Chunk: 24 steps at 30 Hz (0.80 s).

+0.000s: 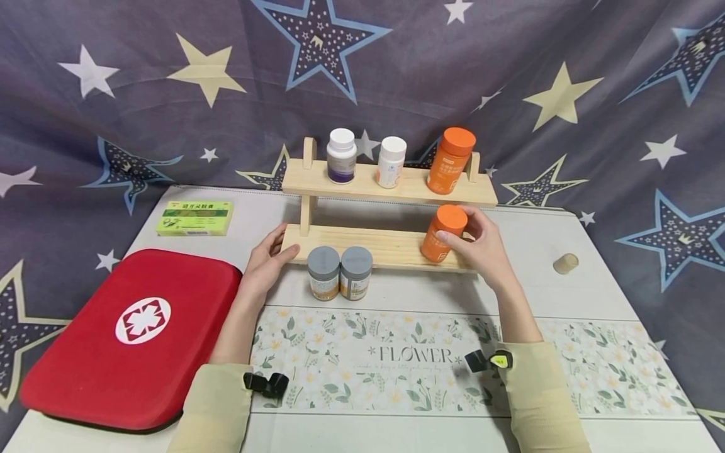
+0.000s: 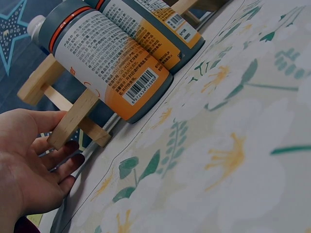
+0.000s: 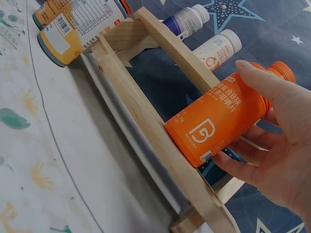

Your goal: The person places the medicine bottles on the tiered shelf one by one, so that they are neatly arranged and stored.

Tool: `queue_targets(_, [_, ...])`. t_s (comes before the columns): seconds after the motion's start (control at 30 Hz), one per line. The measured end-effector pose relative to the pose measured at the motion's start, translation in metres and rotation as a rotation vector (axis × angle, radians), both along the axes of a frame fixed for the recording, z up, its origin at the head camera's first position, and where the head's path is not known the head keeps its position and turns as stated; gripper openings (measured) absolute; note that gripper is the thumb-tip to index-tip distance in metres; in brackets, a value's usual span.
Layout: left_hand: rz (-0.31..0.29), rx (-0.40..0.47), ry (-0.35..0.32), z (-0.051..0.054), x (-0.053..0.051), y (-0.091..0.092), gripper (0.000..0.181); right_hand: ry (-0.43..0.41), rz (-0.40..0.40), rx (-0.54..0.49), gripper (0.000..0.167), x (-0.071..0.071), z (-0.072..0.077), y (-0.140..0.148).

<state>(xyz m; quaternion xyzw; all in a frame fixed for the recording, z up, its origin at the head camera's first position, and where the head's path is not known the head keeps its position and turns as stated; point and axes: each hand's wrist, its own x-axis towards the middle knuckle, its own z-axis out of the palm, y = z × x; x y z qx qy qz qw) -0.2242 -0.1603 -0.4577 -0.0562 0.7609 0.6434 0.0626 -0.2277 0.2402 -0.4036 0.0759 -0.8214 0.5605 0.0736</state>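
My right hand (image 1: 481,242) grips an orange pill bottle (image 3: 214,116) at the right end of the lower tier of a wooden two-tier shelf (image 1: 379,247). Its thumb lies on the near side and the fingers reach round behind. At the lower tier's left end, my left hand (image 2: 31,162) holds the board between thumb and fingers. The upper tier carries a white-capped bottle with a purple band (image 1: 342,157), a smaller white bottle (image 1: 391,162) and a second orange bottle (image 1: 450,160). Two grey-lidded jars (image 1: 324,272) stand side by side in front of the shelf.
A red first-aid case (image 1: 187,314) lies on the left of the table. Behind it is a green medicine box (image 1: 195,218). A small beige cylindrical object (image 1: 566,263) lies at the right. A star-patterned cloth (image 1: 396,75) hangs close behind the shelf.
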Motion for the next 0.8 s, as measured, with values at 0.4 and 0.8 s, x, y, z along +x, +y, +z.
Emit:
queue_targets(0.4, [-0.005,-0.004,-0.003,0.0001,0.0005,-0.0006,0.073,0.007,0.015,-0.001,0.056,-0.0007,-0.0009,-0.0017])
queue_targets(0.8, [-0.007,-0.022,0.004,-0.0015,0.0000,-0.0018,0.074,0.067,0.002,-0.076,0.056,0.0018,0.0084,0.0022])
